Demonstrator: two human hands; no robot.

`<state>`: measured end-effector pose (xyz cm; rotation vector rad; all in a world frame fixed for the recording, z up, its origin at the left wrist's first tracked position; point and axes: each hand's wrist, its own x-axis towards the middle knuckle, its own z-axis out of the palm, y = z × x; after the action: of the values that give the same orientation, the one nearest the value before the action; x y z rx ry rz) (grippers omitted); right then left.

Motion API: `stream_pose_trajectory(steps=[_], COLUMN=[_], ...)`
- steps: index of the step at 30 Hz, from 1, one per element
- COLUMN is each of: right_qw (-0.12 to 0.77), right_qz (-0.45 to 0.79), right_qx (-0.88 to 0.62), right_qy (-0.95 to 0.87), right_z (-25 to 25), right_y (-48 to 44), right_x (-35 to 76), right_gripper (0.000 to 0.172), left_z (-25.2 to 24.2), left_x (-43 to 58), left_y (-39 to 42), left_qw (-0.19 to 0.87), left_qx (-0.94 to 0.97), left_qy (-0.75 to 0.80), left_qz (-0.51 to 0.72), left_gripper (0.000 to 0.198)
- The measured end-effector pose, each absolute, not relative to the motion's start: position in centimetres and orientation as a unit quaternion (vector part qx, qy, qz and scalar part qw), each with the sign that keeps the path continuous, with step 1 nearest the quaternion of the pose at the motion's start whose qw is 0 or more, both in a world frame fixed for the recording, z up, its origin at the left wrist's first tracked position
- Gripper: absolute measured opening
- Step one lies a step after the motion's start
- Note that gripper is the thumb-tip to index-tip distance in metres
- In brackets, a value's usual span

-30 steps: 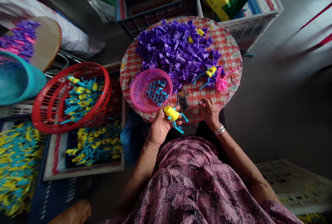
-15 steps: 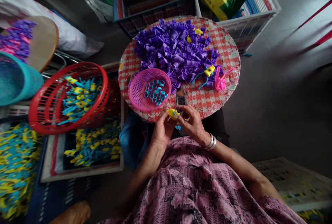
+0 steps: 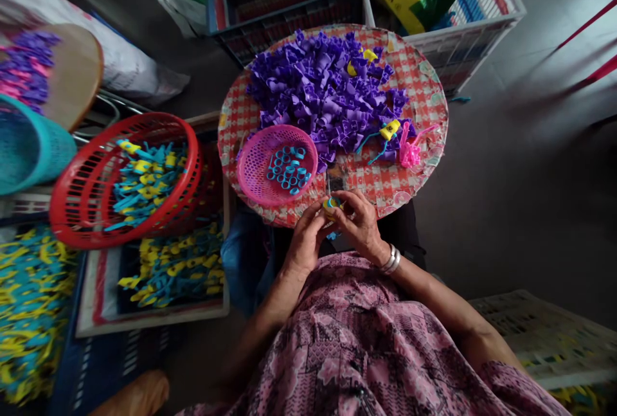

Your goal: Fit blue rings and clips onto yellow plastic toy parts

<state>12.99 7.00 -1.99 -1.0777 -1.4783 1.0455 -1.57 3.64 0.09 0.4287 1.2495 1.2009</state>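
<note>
Together, the left hand (image 3: 306,240) and the right hand (image 3: 360,223) curl half closed, fingertips meeting around a small yellow-and-blue plastic piece (image 3: 331,205), which both seem to pinch; the fingers hide part of it, and a thin blue strip (image 3: 332,235) shows below them. The piece sits just over the 6 o'clock edge of a round board covered in red-checked cloth (image 3: 424,81). Taking 12 as the far side, a heap of purple plastic pieces (image 3: 328,88) fills the middle and 12 o'clock area, and a pink plastic basket (image 3: 248,171) holding blue rings (image 3: 288,168) stands at 8 o'clock. A finished-looking yellow-and-blue piece (image 3: 389,130) lies at 3 o'clock beside a pink plastic piece (image 3: 409,154). Well off at 9 o'clock, a red basket (image 3: 120,236) holds more blue-and-yellow pieces (image 3: 147,184).
</note>
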Motion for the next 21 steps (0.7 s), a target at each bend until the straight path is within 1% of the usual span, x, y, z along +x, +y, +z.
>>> stream_pose_trajectory(steps=[3,6,11,13,18,21], right_qw=[0.498,0.484,0.45,0.443,0.402,0.403], right_qz=[0.428,0.43,0.409,0.403,0.395,0.44], right_qx=[-0.441,-0.425,-0.414,-0.411,-0.427,-0.413], right_qy=[-0.612,-0.633,-0.677,-0.688,-0.707,-0.688], right_z=[-1.3,-0.4,0.8,1.3,2.8,3.6], right_y=[7.2,7.4,7.6,7.8,8.3,8.6], right_x=[13.3,13.5,13.5,13.5,13.8,14.1], right_gripper=[0.03,0.03,0.03,0.031,0.032,0.038], left_z=[0.4,0.5,2.1,3.0,3.8,3.6], left_x=[-2.2,-2.8,-3.3,-3.3,-2.9,-2.6], left_y=[3.7,4.0,4.4,4.4,4.3,4.1], left_qw=[0.621,0.584,0.399,0.362,0.379,0.4], left_qx=[0.277,0.347,0.465,0.473,0.439,0.45], left_qy=[0.532,0.551,0.654,0.669,0.658,0.642], left_qz=[0.505,0.484,0.443,0.444,0.48,0.475], left_gripper=[0.057,0.052,0.044,0.043,0.043,0.039])
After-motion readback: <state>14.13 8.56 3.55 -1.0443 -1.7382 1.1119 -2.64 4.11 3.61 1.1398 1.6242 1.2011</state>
